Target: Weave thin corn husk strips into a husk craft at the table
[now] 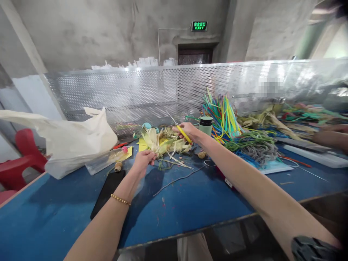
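Note:
My left hand [145, 159] pinches the lower end of a pale corn husk [152, 140], whose leaves fan upward from the fingers. In my right hand [187, 129] are yellow-handled scissors [184, 134], their thin metal blades pointing up and away to the left. The scissors are apart from the held husk, above a loose heap of husk pieces [179, 145]. Thin husk strips and a grey cord [176, 180] lie on the blue table in front of the hands.
Left stand a white plastic bag [78, 141], a clear bottle [116, 155] and a black phone [107, 190]. A green-lidded jar [206, 125], colourful strips [224, 117] and grey cords [257, 148] crowd the right. A perforated metal screen [136, 90] borders the back. Another person's hand [330, 136] shows far right.

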Motion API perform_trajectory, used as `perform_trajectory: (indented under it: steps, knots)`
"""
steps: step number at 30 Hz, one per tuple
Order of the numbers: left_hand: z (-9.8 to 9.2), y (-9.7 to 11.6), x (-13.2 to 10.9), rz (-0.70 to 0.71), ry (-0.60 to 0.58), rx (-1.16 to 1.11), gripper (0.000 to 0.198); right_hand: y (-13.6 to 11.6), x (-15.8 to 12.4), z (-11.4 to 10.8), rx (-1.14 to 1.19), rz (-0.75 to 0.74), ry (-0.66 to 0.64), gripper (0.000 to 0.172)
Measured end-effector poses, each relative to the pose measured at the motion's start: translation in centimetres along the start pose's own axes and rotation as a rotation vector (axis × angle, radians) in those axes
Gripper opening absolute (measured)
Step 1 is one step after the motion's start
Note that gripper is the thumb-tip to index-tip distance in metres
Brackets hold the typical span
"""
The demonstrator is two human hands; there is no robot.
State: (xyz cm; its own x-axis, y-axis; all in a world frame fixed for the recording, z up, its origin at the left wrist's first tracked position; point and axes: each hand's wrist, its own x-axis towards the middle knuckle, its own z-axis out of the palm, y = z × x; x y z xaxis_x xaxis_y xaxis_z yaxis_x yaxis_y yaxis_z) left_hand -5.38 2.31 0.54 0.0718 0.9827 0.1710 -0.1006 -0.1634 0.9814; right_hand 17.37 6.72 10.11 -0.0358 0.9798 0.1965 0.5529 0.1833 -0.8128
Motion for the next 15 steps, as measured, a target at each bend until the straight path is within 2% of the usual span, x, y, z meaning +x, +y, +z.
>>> perform_trajectory:
  steps: [4,7,11,15]
  knots:
    - [-1.3,0.7,0.6,-0.016,0.029,-0.017,0.018,1.6,-6.9,1.0,0.439,0.093,-0.381,0.042]
    - [-2.0,0.8,1.0,-0.057,0.056,-0.009,0.018,2.8,-10.5,2.8,0.560,0.209,-0.597,0.045]
    - [-2.3,0.9,1.1,-0.019,0.023,-0.072,0.023,3.2,-12.1,4.7,0.680,0.321,-0.726,0.046]
    - [-1.8,1.2,0.8,0.000,-0.020,-0.149,0.024,3.1,-11.8,5.5,0.737,0.382,-0.762,0.047]
